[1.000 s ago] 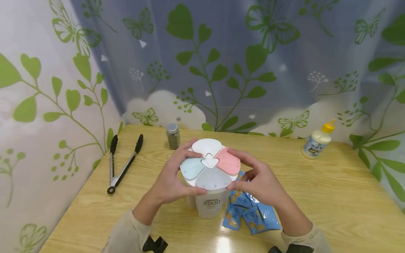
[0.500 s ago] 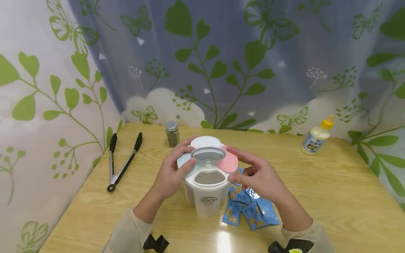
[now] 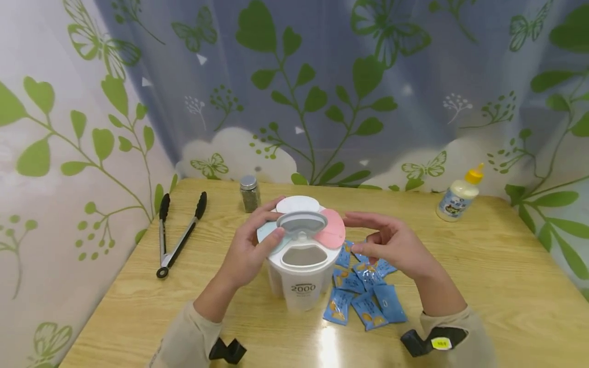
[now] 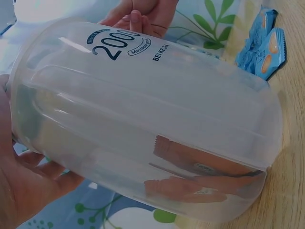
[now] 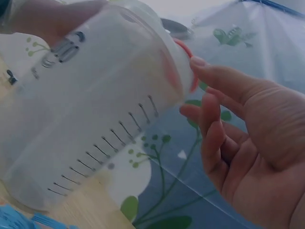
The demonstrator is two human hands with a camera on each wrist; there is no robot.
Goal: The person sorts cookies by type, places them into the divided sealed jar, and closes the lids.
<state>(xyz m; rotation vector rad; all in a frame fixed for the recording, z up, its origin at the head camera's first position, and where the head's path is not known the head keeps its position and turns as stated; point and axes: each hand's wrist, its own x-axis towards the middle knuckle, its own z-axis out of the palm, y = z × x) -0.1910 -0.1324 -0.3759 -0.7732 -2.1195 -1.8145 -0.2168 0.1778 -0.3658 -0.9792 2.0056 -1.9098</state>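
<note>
Two beige sleeves point(image 3: 184, 337) come in lowest, at seven and five o'clock, each with a black strap point(image 3: 228, 351) at the wrist. Between them, upright near the middle of the worktop point(image 3: 460, 281), stands a translucent container point(image 3: 301, 271) marked 2000, its white lid fitted with petal-like flaps. At the lid's six o'clock the grey flap point(image 3: 302, 225) is tipped up, baring an oval opening point(image 3: 304, 255). At nine o'clock the left hand point(image 3: 246, 250) is clamped on the container's rim, thumb over the pale blue flap point(image 3: 266, 234). At three o'clock the right hand point(image 3: 398, 245) grips nothing, thumb and forefinger apart, forefinger just beside the pink flap point(image 3: 330, 230); whether it touches, I cannot tell. Beneath this hand, at the container's four o'clock, blue packets point(image 3: 369, 311) lie scattered, some overlapping. The left wrist view shows orange-brown packets point(image 4: 190, 160) low inside the container. The white flap point(image 3: 297, 204) lies down at twelve. Black-tipped tongs point(image 3: 185, 239) lie spread at nine o'clock, well apart from the container; farther off, a silver-capped jar point(image 3: 250, 198) stands toward eleven, and a yellow-nozzled bottle point(image 3: 453, 202) between two and three. Behind hangs a blue-grey curtain point(image 3: 294, 92) printed with green leaves and butterflies
</note>
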